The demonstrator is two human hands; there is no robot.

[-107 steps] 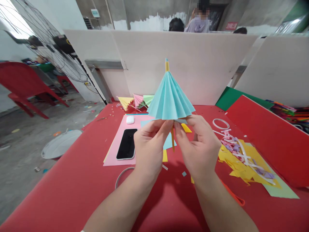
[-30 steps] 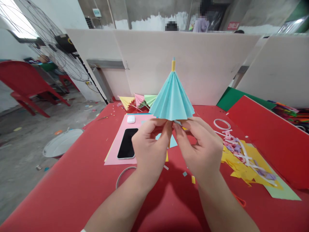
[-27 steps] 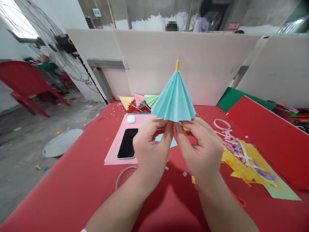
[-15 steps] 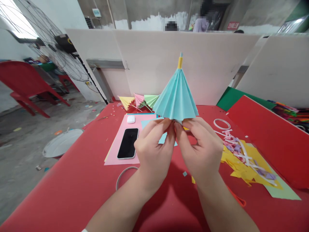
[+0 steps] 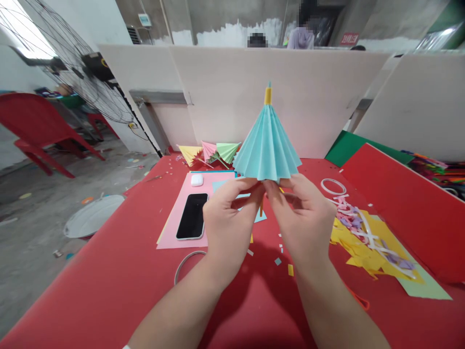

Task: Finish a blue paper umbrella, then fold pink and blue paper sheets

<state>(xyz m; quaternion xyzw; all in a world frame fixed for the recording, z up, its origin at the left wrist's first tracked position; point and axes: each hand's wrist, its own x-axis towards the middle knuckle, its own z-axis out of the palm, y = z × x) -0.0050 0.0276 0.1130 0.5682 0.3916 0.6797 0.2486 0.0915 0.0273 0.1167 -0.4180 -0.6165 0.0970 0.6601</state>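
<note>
A pleated light-blue paper umbrella (image 5: 268, 145) stands upright above the red table, with a yellow paper band (image 5: 268, 96) round its tip. My left hand (image 5: 234, 213) and my right hand (image 5: 303, 213) meet just under its lower edge, fingers closed and pinching there. Thumbs and fingertips nearly touch each other. Part of a thin orange-brown stick (image 5: 261, 208) shows below the fingers. What exactly each fingertip grips beneath the canopy is hidden. Behind the left hand lies a piece of light-blue paper (image 5: 260, 216).
A phone (image 5: 192, 216) and white earbud case (image 5: 196, 180) lie on pink paper (image 5: 167, 237). Small paper umbrellas (image 5: 209, 151) sit at the back. Tape rolls (image 5: 333, 186), yellow scraps (image 5: 358, 247) and a red board (image 5: 407, 208) are at right. A white partition (image 5: 232, 97) stands behind.
The umbrella has tilted slightly, its tip shifting left and its lower edge a little right. The stick below the fingers has come into view. Both hands stay in nearly the same place.
</note>
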